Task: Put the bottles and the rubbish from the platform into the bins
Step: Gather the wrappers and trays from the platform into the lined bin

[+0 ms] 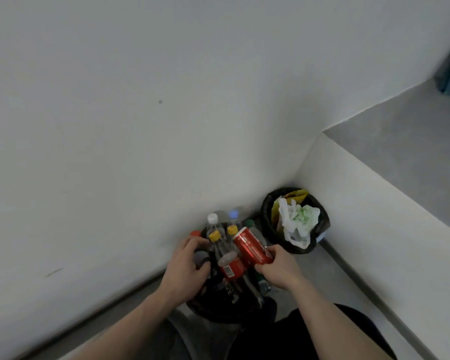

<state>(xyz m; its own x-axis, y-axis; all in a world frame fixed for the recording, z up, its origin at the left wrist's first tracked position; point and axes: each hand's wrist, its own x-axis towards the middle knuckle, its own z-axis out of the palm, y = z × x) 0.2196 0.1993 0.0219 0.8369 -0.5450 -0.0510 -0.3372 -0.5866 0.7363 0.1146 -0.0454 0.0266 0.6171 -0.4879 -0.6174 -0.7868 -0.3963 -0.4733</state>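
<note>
Bins first, since they are the largest task things we see: two of them stand on the floor in the corner, both lined with black bags. Our near bin (226, 311) sits under our hands and is crammed with drink containers; the far bin (268, 216) stands just beside it against the low wall and holds a white plastic bag (298, 224) on top of some yellow packaging (295, 196).

Above right we see the grey platform (411, 141); something dark sits at its far end, too blurred to name.

In the near bin we count two red cans and at least six bottle caps: two yellow, one white, one blue, one red, one green. The bottles (218, 242) stand upright, packed together.

Our right hand (277, 266) has its fingers and thumb curled round the lower end of one red can (252, 249), which lies tilted over the bin. Our left hand (185, 263) has its fingers bent over a dark bottle top (202, 257). The second can (230, 265) stands between our two hands.
</note>
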